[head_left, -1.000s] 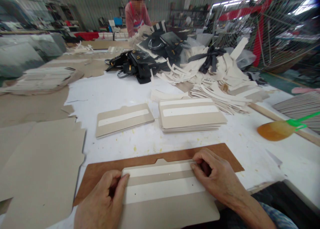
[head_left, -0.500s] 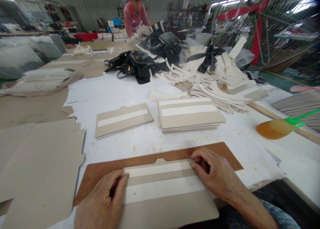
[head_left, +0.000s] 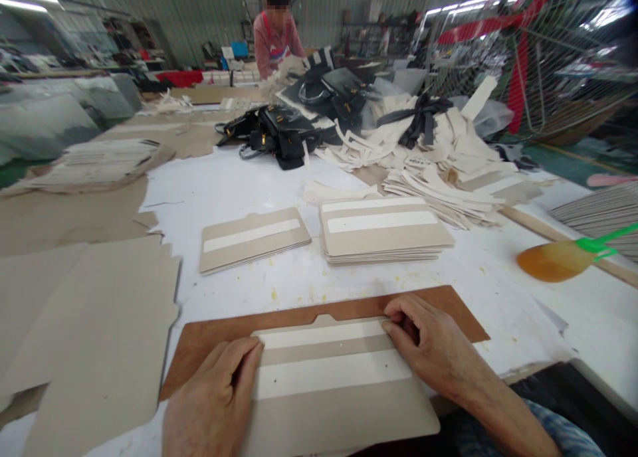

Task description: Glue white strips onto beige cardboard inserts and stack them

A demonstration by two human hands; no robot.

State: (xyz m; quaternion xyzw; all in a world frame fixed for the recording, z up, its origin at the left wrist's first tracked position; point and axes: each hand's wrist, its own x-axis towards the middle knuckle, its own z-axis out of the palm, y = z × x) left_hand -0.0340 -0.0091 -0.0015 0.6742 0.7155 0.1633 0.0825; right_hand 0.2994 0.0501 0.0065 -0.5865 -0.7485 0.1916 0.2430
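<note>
A grey card panel (head_left: pixel 339 404) with two white strips across it lies on a brown board (head_left: pixel 309 314) at the table's near edge. My left hand (head_left: pixel 214 404) rests on the panel's left end, fingers curled, thumb against the white strips. My right hand (head_left: pixel 433 351) presses on the right end of the upper white strip (head_left: pixel 323 334), its fingers bent and together. Neither hand lifts anything off the board.
Two stacks of like panels (head_left: pixel 383 234) (head_left: pixel 254 239) lie further back. Grey card sheets (head_left: pixel 90 324) cover the left. Black bags (head_left: pixel 279 131) and white offcuts (head_left: pixel 438 158) pile up at the back, where another person (head_left: pixel 276 35) stands. An orange brush (head_left: pixel 553 261) lies right.
The view has shifted slightly, so the table contents sit a little more to the right. Both hands stay on the panel's ends, barely moved.
</note>
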